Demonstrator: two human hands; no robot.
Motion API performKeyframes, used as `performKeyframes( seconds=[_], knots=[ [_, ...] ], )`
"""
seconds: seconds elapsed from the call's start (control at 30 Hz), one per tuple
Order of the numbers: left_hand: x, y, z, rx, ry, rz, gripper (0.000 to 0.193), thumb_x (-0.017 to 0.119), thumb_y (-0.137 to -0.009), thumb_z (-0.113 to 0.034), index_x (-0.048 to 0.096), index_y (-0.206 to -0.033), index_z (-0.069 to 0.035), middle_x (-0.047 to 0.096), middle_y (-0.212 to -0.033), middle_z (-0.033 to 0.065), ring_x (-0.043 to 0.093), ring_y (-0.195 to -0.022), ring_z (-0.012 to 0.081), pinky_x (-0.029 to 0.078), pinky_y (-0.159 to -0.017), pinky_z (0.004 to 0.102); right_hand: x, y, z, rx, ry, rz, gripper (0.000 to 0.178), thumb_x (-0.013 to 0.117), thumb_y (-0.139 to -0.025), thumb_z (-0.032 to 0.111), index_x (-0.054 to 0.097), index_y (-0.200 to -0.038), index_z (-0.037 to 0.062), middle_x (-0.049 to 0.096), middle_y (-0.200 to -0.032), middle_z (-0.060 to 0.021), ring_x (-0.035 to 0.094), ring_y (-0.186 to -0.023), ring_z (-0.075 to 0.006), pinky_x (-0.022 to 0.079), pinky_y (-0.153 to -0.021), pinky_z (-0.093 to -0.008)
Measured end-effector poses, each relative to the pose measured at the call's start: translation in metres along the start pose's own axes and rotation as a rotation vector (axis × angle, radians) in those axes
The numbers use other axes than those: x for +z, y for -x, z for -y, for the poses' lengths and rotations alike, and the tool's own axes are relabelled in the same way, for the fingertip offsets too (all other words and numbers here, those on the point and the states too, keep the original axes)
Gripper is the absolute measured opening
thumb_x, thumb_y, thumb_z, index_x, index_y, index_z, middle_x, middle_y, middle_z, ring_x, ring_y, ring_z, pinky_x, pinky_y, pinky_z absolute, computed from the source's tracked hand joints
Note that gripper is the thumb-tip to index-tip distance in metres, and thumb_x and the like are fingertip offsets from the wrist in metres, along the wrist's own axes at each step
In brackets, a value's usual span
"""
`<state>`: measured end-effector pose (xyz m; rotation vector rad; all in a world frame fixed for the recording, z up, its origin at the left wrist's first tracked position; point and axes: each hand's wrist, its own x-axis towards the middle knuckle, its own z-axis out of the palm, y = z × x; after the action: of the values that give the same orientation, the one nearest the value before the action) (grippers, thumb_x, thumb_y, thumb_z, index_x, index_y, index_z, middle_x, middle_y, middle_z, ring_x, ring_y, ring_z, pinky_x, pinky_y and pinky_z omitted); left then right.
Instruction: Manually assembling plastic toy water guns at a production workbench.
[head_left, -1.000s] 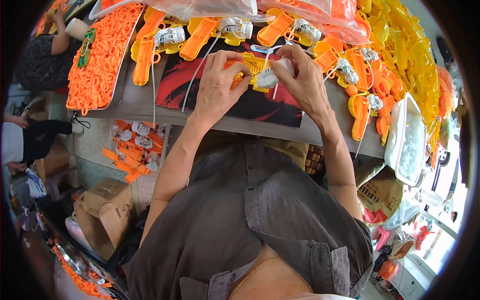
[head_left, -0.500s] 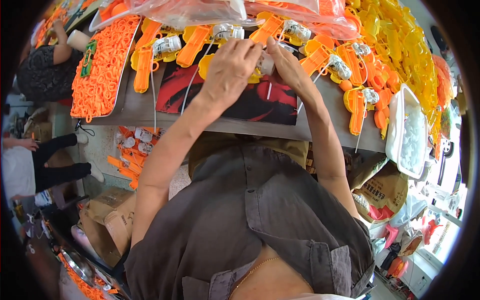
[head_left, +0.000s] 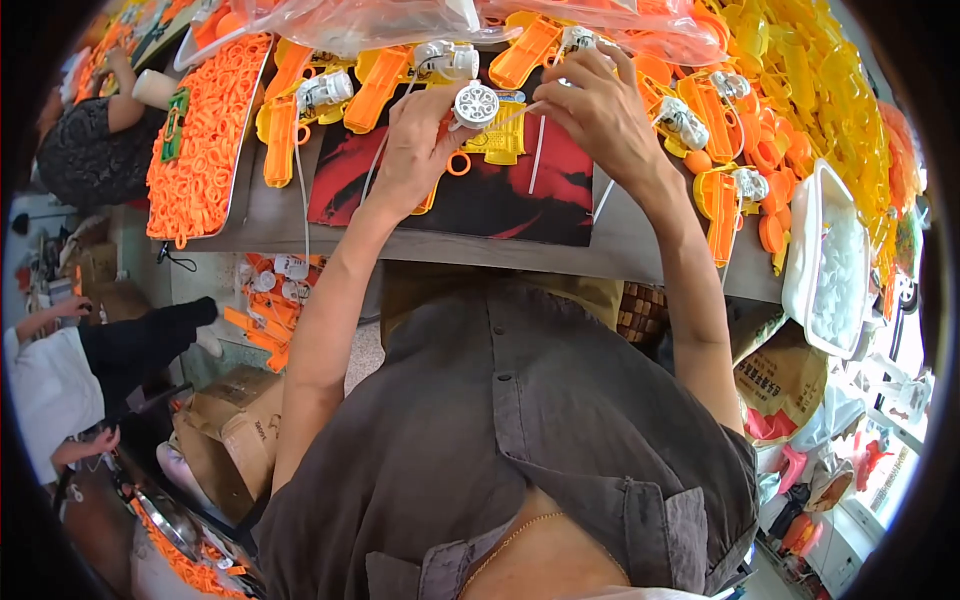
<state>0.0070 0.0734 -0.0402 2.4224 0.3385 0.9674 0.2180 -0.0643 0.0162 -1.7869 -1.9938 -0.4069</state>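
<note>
My left hand (head_left: 408,150) is closed around a yellow and orange plastic toy gun. Its round white part with a cut-out pattern (head_left: 475,104) faces up, and the yellow body (head_left: 500,142) and an orange ring (head_left: 458,163) show beside my fingers. Over the right side of the toy, my right hand (head_left: 605,108) has its thumb and forefinger pinched on a thin pale strip that runs towards the white part. Beneath both hands lies a black and red mat (head_left: 545,205). Another white strip (head_left: 538,155) hangs over the mat near my right hand.
Several similar toy guns (head_left: 285,140) with white parts and strips lie along the table. A tray of orange rings (head_left: 205,150) stands left, a white tub of clear pieces (head_left: 835,260) right, yellow parts (head_left: 790,90) heaped behind. Clear plastic bags (head_left: 400,25) cover the back. Another person (head_left: 60,385) is at left.
My hands have moved apart. The left has drawn back leftwards, turning the toy so its round white part faces up; the right has lifted away to the right, pinching the strip.
</note>
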Motion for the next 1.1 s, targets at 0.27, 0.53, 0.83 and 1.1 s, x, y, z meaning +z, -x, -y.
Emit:
performKeyframes(
  seconds=[0.27,0.53,0.83,1.1],
  knots=[
    [0.009,-0.004,-0.003,-0.021,-0.1,-0.044,0.045,0.071,-0.089,-0.022,0.058,-0.13,-0.006,0.066,-0.113,0.0109,0.06,-0.108,0.0289,0.039,-0.098,0.0422,0.008,0.066,0.142,-0.075,0.009,0.269,0.029,0.066,-0.082,0.016,0.064,-0.106,0.0009,0.056,-0.068,-0.0035,0.057,-0.071,-0.0186,0.045,-0.082,-0.0358],
    [0.009,-0.002,-0.008,-0.02,-0.126,-0.09,0.046,0.07,-0.089,-0.02,0.057,-0.131,-0.007,0.066,-0.112,0.011,0.059,-0.108,0.0289,0.039,-0.098,0.0416,0.008,0.028,0.074,0.448,-0.417,-0.153,0.013,0.063,-0.093,0.016,0.072,-0.098,0.0065,0.062,-0.083,-0.0087,0.057,-0.079,-0.0279,0.044,-0.075,-0.0379],
    [0.014,-0.004,-0.008,0.01,-0.073,-0.151,0.042,0.07,-0.09,-0.019,0.057,-0.128,-0.007,0.066,-0.108,0.0087,0.06,-0.104,0.0268,0.039,-0.096,0.0413,0.052,0.015,0.067,0.327,-0.301,-0.056,0.016,0.06,-0.097,0.022,0.069,-0.103,0.009,0.06,-0.087,-0.0046,0.054,-0.091,-0.0246,0.035,-0.094,-0.0418],
    [0.01,-0.002,-0.01,-0.061,-0.085,-0.095,0.046,0.069,-0.091,-0.021,0.055,-0.132,-0.008,0.065,-0.109,0.0094,0.06,-0.106,0.0272,0.038,-0.098,0.042,0.066,0.007,0.07,0.694,-0.527,-0.125,0.021,0.076,-0.085,0.018,0.067,-0.098,0.0038,0.073,-0.084,-0.0049,0.061,-0.081,-0.0172,0.047,-0.079,-0.0351]
  ],
)
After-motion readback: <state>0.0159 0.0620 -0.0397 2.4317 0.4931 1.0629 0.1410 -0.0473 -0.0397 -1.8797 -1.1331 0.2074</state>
